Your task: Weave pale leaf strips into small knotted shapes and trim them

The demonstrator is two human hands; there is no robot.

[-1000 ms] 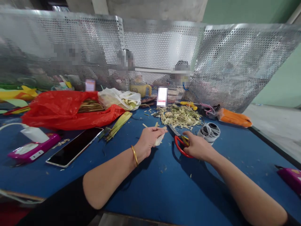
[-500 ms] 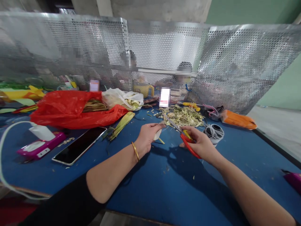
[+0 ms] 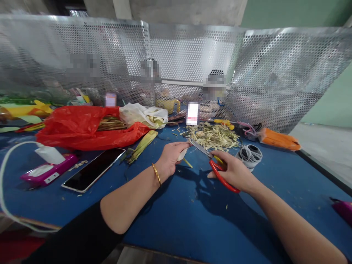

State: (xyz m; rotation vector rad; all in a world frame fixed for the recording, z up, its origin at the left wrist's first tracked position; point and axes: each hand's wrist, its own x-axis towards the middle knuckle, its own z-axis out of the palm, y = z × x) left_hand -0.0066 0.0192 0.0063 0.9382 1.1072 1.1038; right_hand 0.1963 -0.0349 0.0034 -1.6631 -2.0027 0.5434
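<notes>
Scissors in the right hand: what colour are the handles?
The scissor handles are red with some yellow, shown best in the head view.

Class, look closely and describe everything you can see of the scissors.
The scissors have grey, metallic-looking blades and red, plastic-looking handles with some yellow. The right hand grips the handles, partly hiding them, above the blue table. The blades point forward and leftward, their tips close to the left hand. Whether the tips touch anything, or the blades are fully shut, is too small to tell.
</notes>
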